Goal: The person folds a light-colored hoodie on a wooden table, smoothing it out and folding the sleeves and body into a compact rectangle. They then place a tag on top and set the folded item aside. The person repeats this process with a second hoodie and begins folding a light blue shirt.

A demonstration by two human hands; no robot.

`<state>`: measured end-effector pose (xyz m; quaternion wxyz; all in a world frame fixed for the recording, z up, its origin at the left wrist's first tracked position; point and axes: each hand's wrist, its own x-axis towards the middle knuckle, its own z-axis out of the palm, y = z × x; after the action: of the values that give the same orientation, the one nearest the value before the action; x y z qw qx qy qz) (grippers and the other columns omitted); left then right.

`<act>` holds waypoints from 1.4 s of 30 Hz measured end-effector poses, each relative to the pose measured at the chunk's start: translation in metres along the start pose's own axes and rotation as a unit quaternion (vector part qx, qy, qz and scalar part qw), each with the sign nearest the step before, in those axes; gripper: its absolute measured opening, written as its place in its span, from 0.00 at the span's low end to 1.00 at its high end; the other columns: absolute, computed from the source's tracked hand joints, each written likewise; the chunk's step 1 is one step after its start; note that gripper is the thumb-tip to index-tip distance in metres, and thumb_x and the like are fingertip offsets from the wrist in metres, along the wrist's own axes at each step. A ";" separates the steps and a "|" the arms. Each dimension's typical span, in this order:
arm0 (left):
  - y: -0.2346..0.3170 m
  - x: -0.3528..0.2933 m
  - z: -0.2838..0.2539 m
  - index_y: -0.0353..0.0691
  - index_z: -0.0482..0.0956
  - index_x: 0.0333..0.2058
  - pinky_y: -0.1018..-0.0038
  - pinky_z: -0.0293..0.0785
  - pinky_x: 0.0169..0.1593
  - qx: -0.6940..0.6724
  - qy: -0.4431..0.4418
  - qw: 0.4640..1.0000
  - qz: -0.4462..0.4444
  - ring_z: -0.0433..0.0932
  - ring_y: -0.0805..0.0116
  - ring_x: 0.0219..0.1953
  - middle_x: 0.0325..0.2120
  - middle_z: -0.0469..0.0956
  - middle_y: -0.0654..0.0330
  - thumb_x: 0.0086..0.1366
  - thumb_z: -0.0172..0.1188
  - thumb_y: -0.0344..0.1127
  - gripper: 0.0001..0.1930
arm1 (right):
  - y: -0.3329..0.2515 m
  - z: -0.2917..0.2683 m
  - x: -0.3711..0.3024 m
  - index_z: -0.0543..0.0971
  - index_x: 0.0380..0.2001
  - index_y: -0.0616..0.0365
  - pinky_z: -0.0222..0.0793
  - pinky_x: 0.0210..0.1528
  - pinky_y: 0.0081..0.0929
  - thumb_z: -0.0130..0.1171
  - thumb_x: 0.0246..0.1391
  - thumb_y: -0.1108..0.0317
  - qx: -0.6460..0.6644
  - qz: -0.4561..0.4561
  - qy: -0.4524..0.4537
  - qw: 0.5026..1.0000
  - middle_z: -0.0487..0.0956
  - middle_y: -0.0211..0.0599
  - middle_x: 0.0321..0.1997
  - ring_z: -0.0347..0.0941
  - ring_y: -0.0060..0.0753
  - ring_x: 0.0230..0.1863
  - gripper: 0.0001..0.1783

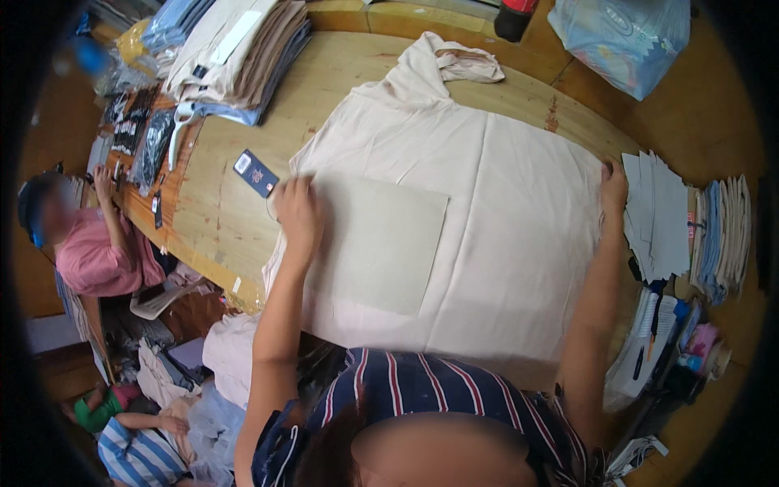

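Note:
A cream shirt (519,187) is spread flat across the wooden table in front of me. On its left part lies a grey-white rectangular card sheet (381,243). My left hand (299,213) is closed at the sheet's upper left corner, by the shirt's left edge; its fingers grip the fabric there, and whether they also hold the sheet is hidden. A dark hang tag (256,173) lies on the wood just beyond that hand. At the shirt's right edge, my right hand (614,193) is closed on the cloth, fingers bent over the border.
Folded garments (235,57) are stacked at the far left, with a white tag gun (180,130) beside them. White card sheets (656,215) and folded clothes (722,235) sit at right. A blue plastic bag (625,40) is far right. A person in pink (105,252) works at left.

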<state>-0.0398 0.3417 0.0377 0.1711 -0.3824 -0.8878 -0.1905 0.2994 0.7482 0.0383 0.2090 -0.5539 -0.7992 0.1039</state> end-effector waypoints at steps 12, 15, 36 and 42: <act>0.005 0.204 0.117 0.35 0.66 0.43 0.71 0.68 0.29 -0.231 -0.357 0.899 -0.105 0.72 0.67 0.28 0.23 0.74 0.54 0.51 0.58 0.41 0.23 | 0.039 -0.059 0.034 0.73 0.33 0.60 0.61 0.40 0.23 0.57 0.37 0.68 0.066 -0.162 -0.136 0.975 0.73 0.39 0.33 0.68 0.35 0.37 0.16; 0.024 0.181 0.048 0.35 0.65 0.42 0.80 0.66 0.28 -0.479 -0.274 0.825 -0.120 0.70 0.75 0.28 0.24 0.73 0.58 0.52 0.58 0.34 0.20 | 0.033 -0.110 -0.004 0.71 0.30 0.63 0.61 0.38 0.21 0.55 0.39 0.72 0.061 -0.076 -0.112 0.989 0.73 0.37 0.29 0.67 0.28 0.33 0.11; -0.070 -0.085 -0.067 0.45 0.65 0.47 0.65 0.55 0.50 -0.165 -0.267 0.923 0.224 0.62 0.57 0.48 0.43 0.65 0.53 0.35 0.64 0.39 0.35 | -0.015 -0.113 -0.239 0.75 0.33 0.59 0.58 0.49 0.33 0.44 0.41 0.80 -0.225 0.071 0.007 0.972 0.70 0.45 0.44 0.62 0.43 0.49 0.15; -0.063 -0.079 -0.067 0.41 0.64 0.41 0.64 0.55 0.48 -0.215 -0.250 0.917 0.223 0.64 0.60 0.46 0.38 0.68 0.60 0.34 0.65 0.38 0.31 | -0.216 0.010 -0.108 0.71 0.41 0.57 0.63 0.42 0.32 0.49 0.46 0.52 0.060 -0.043 -0.119 0.990 0.73 0.47 0.39 0.69 0.43 0.42 0.23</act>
<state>-0.0247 0.2215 0.0469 -0.1048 -0.6331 -0.7310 -0.2323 0.1450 0.5700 0.0917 0.1491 -0.4893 -0.8338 0.2077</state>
